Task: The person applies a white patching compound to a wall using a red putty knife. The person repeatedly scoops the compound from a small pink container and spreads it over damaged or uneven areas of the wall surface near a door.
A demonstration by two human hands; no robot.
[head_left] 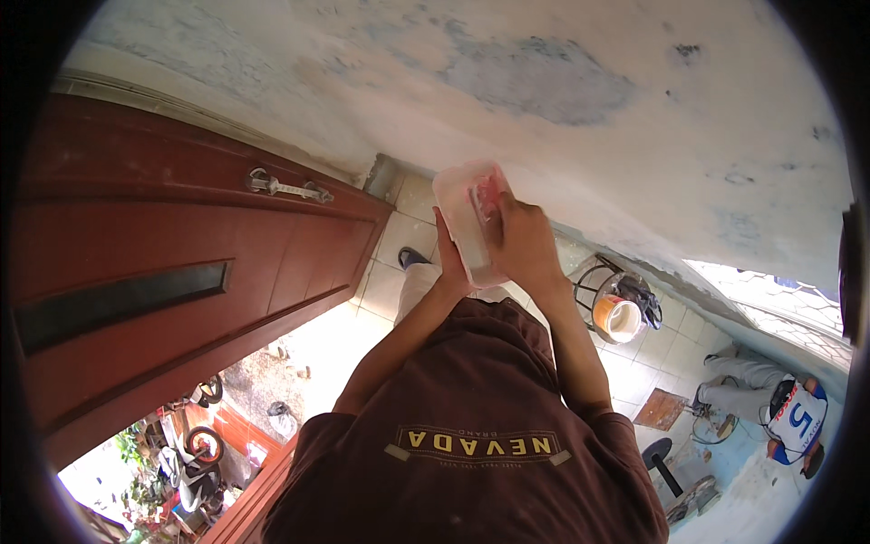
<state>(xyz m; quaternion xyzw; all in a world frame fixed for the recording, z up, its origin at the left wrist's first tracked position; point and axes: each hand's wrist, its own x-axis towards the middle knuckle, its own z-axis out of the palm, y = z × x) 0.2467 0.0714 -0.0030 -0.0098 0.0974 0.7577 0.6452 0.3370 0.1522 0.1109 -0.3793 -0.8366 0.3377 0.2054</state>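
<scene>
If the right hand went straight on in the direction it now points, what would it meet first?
The right hand would probably meet the inside of the whitish tray, near the reddish patch; depth is unclear.

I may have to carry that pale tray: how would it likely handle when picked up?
The tray looks translucent and thin-walled, so it is probably light and slightly flexible. Its long shape suggests it could tip if gripped at one end.

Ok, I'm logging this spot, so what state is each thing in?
Tray: open-topped, held in the left hand, with something reddish inside
Right hand: at the tray, grip partly hidden
Door: standing open
Bucket: uncovered
Wall: patchy, with grey areas
Sandal: worn
</scene>
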